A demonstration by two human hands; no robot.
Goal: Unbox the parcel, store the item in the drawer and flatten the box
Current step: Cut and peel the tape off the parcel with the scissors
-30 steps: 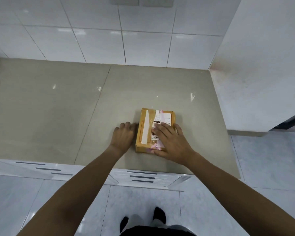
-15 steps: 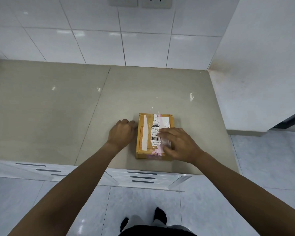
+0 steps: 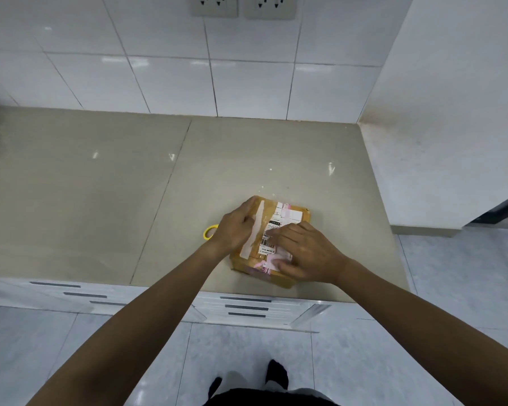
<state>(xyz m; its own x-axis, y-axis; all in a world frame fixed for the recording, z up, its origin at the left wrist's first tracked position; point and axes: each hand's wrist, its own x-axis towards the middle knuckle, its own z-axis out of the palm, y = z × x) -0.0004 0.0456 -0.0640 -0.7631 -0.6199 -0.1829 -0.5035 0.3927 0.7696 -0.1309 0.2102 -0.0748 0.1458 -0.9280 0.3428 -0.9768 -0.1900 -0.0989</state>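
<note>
A small brown cardboard parcel [image 3: 288, 213] lies taped shut on the beige counter [image 3: 247, 159], near its front edge, with a white label and pink tape on top. My left hand [image 3: 235, 227] lies over the parcel's left top edge, fingers curled onto a strip of tape. My right hand [image 3: 304, 253] presses on the label and the near right part of the lid, thumb at the near edge. White drawers [image 3: 245, 306] with dark slot handles sit shut under the counter, just below the parcel.
A small yellow ring-shaped thing [image 3: 209, 231] lies on the counter just left of my left wrist. A white tiled wall with two sockets [image 3: 242, 5] is behind. A white side panel [image 3: 446, 127] bounds the counter on the right. More drawers [image 3: 82, 294] are at lower left.
My left hand moved from the counter beside the parcel onto its left top edge, uncovering the yellow ring. The parcel has turned slightly. My right hand slid toward the near right corner.
</note>
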